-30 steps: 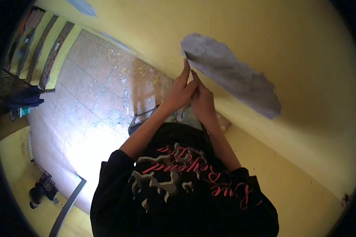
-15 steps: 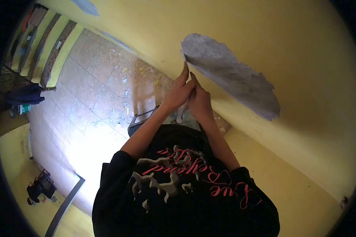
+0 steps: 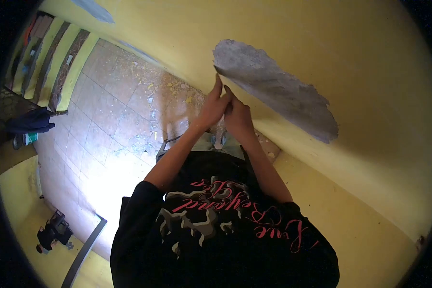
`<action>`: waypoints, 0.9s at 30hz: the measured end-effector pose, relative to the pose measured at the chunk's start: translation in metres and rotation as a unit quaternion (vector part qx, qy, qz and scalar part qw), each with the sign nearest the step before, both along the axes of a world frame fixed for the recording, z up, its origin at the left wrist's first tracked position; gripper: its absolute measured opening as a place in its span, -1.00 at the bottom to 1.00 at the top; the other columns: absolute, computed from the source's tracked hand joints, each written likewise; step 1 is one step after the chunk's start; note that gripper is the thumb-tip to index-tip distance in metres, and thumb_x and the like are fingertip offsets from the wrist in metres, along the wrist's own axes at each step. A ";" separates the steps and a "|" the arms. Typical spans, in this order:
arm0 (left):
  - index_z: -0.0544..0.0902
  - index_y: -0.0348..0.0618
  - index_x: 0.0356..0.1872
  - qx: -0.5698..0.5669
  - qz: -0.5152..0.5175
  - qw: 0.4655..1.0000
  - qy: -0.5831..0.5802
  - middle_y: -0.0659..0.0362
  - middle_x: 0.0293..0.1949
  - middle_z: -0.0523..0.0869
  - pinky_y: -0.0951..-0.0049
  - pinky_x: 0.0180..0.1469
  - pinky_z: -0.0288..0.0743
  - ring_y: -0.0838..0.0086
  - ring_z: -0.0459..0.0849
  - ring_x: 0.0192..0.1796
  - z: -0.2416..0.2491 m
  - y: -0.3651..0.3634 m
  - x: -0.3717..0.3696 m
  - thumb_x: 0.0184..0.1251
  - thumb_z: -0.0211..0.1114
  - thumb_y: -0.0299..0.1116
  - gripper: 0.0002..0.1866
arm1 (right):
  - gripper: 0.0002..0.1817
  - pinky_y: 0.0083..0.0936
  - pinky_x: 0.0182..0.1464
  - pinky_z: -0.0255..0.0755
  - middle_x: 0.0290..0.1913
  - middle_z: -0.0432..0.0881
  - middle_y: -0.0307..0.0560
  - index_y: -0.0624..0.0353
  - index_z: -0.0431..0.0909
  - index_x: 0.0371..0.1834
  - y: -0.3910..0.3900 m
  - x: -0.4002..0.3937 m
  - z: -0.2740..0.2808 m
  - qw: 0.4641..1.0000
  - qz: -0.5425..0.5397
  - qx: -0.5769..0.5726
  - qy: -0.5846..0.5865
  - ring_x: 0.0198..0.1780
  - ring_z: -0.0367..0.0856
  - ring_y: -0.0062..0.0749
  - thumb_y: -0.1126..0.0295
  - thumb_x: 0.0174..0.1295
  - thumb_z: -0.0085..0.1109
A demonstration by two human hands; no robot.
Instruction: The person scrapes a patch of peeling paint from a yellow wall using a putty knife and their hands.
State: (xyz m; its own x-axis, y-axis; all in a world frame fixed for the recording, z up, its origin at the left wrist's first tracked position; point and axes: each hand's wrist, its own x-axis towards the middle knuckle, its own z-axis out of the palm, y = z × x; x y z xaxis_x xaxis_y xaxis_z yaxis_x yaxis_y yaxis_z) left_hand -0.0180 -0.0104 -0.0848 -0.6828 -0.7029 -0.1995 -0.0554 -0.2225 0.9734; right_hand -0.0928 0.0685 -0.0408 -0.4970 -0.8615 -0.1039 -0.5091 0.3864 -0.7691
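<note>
Before me a yellow wall [image 3: 293,29] has a long grey bare patch [image 3: 278,93] with ragged edges. My left hand [image 3: 213,106] is closed, its index finger stretched toward the patch's lower left edge. Close against it, my right hand [image 3: 238,117] is also closed, with a finger pointing up the same way. From the fingertips a thin dark blade-like tool [image 3: 217,70] reaches the edge of the patch. Most of this tool is hidden by the fingers, so its exact kind cannot be made out.
Paint flakes [image 3: 170,91] litter the tiled floor [image 3: 105,105] along the wall. Yellow and stone steps [image 3: 67,62] rise at upper left. Dark cloth [image 3: 31,121] hangs beside them. Another person [image 3: 45,237] is at lower left, near a dark rail [image 3: 84,252].
Both hands have shifted slightly left along the patch edge together with the tool. The patch itself looks much the same, and the view has moved a little.
</note>
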 end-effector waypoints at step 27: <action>-0.17 -0.54 0.47 -0.094 0.012 0.995 0.019 -0.38 0.48 0.02 0.31 0.52 -0.08 0.01 0.00 0.56 0.082 -0.007 0.005 0.34 0.07 -0.36 -0.17 | -0.43 -0.07 0.06 0.48 -0.02 0.60 0.41 0.13 0.25 0.44 0.001 0.011 0.038 0.996 -0.012 -0.070 -0.060 0.08 0.58 0.27 0.50 0.32 -0.07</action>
